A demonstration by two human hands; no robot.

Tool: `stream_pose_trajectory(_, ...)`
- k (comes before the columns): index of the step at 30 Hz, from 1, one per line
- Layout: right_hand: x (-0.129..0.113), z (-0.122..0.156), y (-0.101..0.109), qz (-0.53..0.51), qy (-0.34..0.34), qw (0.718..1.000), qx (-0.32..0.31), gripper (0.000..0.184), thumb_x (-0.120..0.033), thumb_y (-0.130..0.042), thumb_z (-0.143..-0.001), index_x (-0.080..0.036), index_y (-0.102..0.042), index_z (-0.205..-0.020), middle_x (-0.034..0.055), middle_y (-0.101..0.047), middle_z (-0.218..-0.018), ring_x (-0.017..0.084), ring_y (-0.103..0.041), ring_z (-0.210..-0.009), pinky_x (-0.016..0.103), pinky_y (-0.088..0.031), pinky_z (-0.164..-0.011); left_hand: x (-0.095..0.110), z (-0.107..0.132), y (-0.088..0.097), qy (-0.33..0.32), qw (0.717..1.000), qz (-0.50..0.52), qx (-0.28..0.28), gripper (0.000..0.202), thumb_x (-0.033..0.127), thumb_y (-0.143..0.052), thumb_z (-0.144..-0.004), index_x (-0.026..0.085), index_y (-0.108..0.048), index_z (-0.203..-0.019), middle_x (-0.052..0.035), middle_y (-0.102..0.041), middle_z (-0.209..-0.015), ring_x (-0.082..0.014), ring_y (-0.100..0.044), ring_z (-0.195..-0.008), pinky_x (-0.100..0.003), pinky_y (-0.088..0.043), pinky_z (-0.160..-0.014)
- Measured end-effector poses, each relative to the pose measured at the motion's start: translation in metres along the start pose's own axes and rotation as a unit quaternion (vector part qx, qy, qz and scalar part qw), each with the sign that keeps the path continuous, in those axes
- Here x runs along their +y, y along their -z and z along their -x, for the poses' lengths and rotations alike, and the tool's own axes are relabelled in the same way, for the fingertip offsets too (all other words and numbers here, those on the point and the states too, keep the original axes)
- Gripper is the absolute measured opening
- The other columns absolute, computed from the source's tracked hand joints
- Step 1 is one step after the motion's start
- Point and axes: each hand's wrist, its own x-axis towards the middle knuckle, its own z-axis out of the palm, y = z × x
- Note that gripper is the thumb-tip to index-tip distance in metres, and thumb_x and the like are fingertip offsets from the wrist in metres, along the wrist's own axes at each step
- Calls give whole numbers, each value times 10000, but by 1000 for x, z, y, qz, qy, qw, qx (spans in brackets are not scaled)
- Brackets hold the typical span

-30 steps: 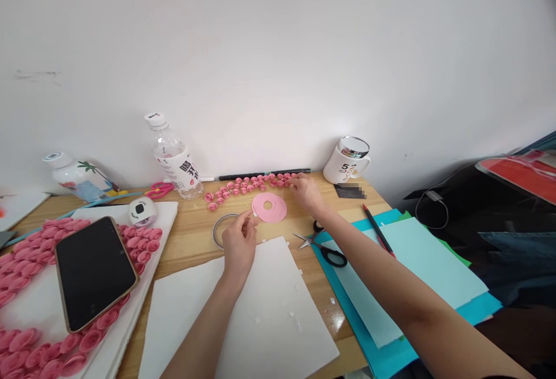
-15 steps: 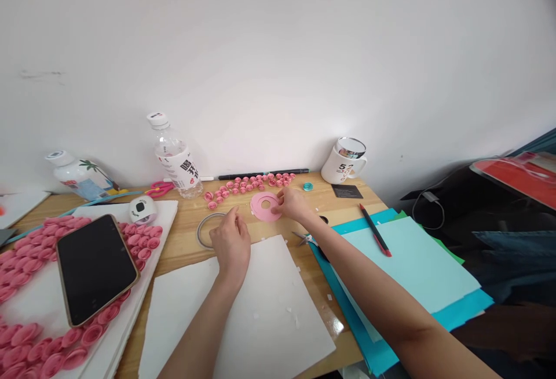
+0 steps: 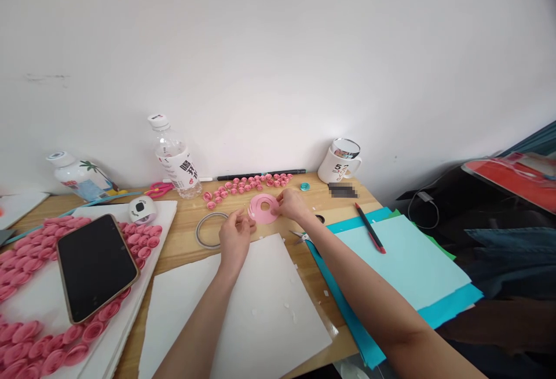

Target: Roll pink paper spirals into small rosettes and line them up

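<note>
A pink paper spiral point(image 3: 263, 217) lies near the middle of the wooden table, its layers fanned slightly apart at the left. My right hand point(image 3: 292, 204) pinches its right edge between thumb and fingers. Just off the lower left of the spiral is my left hand point(image 3: 235, 233), half curled, with thumb and fingers a little apart and nothing visible in them. Left of that hand lies a roll of tape point(image 3: 198, 232), part of it covered by the hand. Small pink rolled paper flowers point(image 3: 243, 185) sit in rows behind the spiral, with one teal paper flower point(image 3: 304, 186) to their right.
A white sheet point(image 3: 260, 303) lies under my forearms. At left, a phone point(image 3: 98, 269) rests on a board with pink flowers. A bottle point(image 3: 177, 159) and a mug point(image 3: 339, 161) stand by the wall. Scissors point(image 3: 299, 236), blue paper point(image 3: 403, 257) and a pen point(image 3: 370, 228) are at right.
My left hand has moved right, from over the tape roll toward the pink spiral. My right hand keeps its pinch, and the spiral's layers are spread more at the left.
</note>
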Motion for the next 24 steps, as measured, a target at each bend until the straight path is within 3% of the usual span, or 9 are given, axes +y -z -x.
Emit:
stream_pose_trajectory(5, 2, 11, 3, -50, -8, 999, -13, 108, -192, -663, -596, -145, -597, -668, 24, -639, -615, 122, -559, -546, 202, -356, -460, -2, -2, 0, 14, 999, 42, 8, 259, 113, -512, -742, 114, -521, -1001, -59, -647, -776, -165, -667, -690, -318, -549, -681)
stream_pose_trajectory(7, 2, 14, 6, -126, -15, 991, -34, 146, -256, -671, -617, -149, -572, -611, 9, -607, -541, 115, -549, -509, 202, -377, -451, 0, -1, -1, 13, 999, 45, 13, 248, 166, -537, -749, 118, -527, -992, -55, -653, -748, -168, -667, -665, -329, -547, -682)
stream_pose_trajectory(9, 1, 16, 9, -271, -27, 960, -63, 205, -302, -705, -597, -148, -569, -611, -1, -590, -520, 113, -556, -508, 215, -435, -487, 4, 1, -1, 14, 999, 47, 19, 230, 268, -568, -747, 112, -554, -916, -56, -655, -699, -176, -662, -630, -337, -544, -670)
stream_pose_trajectory(11, 0, 18, 11, -419, -22, 904, -85, 247, -320, -739, -563, -142, -600, -663, 1, -609, -577, 105, -567, -535, 236, -487, -559, 9, 3, -2, 16, 998, 56, 15, 306, 403, -586, -723, 102, -578, -781, -69, -648, -663, -187, -655, -610, -333, -540, -648)
stream_pose_trajectory(13, -2, 23, 12, -500, 4, 861, -92, 288, -337, -752, -549, -144, -632, -727, 6, -636, -672, 93, -575, -579, 240, -506, -619, 15, 6, -3, 14, 996, 91, -4, 418, 509, -567, -703, 93, -596, -736, -94, -656, -694, -190, -650, -627, -327, -534, -652)
stream_pose_trajectory(16, -4, 39, 8, -539, 26, 835, -111, 321, -341, -767, -527, -148, -644, -752, 9, -651, -737, 106, -596, -650, 248, -514, -663, 20, 8, -3, 8, 989, 141, -51, 482, 548, -558, -692, 88, -625, -820, -98, -663, -753, -194, -639, -697, -312, -521, -655)
stream_pose_trajectory(20, -6, 58, 4, -519, 31, 840, -156, 389, -334, -787, -500, -150, -635, -808, 29, -665, -767, 153, -613, -696, 309, -520, -677, 18, 7, 0, -13, 992, 114, -50, 358, 438, -629, -681, 113, -651, -830, -29, -642, -707, -147, -588, -685, -266, -492, -661)
stream_pose_trajectory(22, -4, 61, 4, -523, 32, 840, -138, 372, -394, -750, -557, -151, -628, -810, 41, -667, -765, 161, -615, -698, 314, -513, -668, 17, 6, 2, -9, 992, 113, -52, 329, 415, -636, -680, 116, -661, -816, -5, -614, -656, -127, -561, -653, -253, -482, -645)
stream_pose_trajectory(24, 0, 59, 5, -560, 21, 823, -95, 387, -484, -670, -634, -163, -625, -845, 49, -670, -773, 156, -615, -692, 303, -502, -662, 20, 7, 4, 4, 991, 105, -84, 332, 423, -631, -683, 112, -667, -794, 1, -593, -627, -109, -531, -615, -235, -469, -609)
